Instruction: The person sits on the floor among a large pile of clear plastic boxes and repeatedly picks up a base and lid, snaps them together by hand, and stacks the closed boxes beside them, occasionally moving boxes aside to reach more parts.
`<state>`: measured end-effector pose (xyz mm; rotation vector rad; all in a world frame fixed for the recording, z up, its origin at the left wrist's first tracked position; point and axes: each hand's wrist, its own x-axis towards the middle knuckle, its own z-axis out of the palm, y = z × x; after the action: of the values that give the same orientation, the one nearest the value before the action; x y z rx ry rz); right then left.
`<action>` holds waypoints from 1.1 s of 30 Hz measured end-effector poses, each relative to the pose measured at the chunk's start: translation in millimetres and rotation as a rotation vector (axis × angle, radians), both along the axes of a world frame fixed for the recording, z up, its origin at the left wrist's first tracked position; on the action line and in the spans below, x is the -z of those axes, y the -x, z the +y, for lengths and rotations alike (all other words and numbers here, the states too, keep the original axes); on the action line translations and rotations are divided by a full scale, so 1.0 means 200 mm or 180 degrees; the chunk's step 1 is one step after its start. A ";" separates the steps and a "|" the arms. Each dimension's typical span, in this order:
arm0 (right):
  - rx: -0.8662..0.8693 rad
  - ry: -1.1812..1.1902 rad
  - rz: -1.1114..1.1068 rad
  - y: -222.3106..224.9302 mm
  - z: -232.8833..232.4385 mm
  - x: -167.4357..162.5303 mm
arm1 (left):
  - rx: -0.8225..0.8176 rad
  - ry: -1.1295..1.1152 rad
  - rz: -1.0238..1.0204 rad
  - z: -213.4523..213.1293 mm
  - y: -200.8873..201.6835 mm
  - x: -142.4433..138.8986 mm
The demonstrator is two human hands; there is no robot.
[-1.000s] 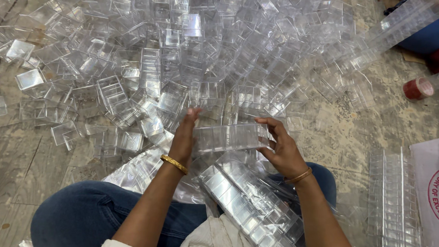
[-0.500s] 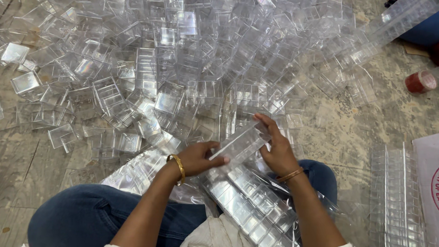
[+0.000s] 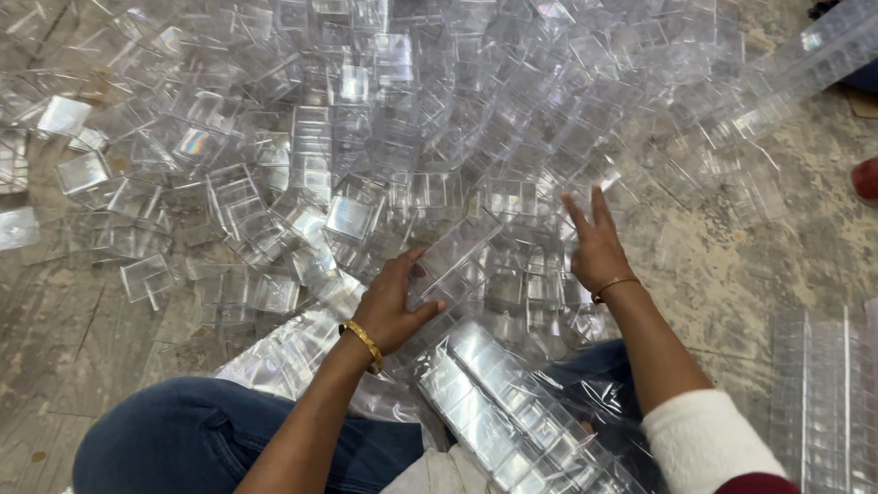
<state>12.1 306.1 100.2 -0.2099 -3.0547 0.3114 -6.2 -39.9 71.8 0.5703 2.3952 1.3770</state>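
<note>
Clear plastic box stack (image 3: 455,261) gripped by left hand (image 3: 393,305), right hand (image 3: 593,250) spread open over box pile (image 3: 386,104)

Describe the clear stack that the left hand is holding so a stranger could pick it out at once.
Start at the big heap of clear plastic boxes spread across the floor, then drop to its near edge, above the blue-jeaned knee. There the left hand, with a gold bangle on its wrist, clasps a row of nested clear boxes. Unlike the loose single boxes around it, this one is a slanted bar.
</note>
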 end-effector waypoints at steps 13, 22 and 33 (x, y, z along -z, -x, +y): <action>0.1168 0.4382 0.0533 -0.19 -0.27 -0.21 | -0.0086 0.0224 -0.0078 0.01 -0.02 -0.07; 0.0170 0.4945 0.0511 -0.22 -0.37 -0.23 | 0.0761 -0.0790 -0.1254 0.00 -0.04 -0.09; 0.0536 0.5163 -0.0061 -0.18 -0.28 -0.13 | 0.0563 -0.0631 -0.1087 0.03 -0.07 -0.06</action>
<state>49.1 249.2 126.7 -0.4647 -1.9263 2.5106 7.2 -33.0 84.4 0.5319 1.9096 1.5052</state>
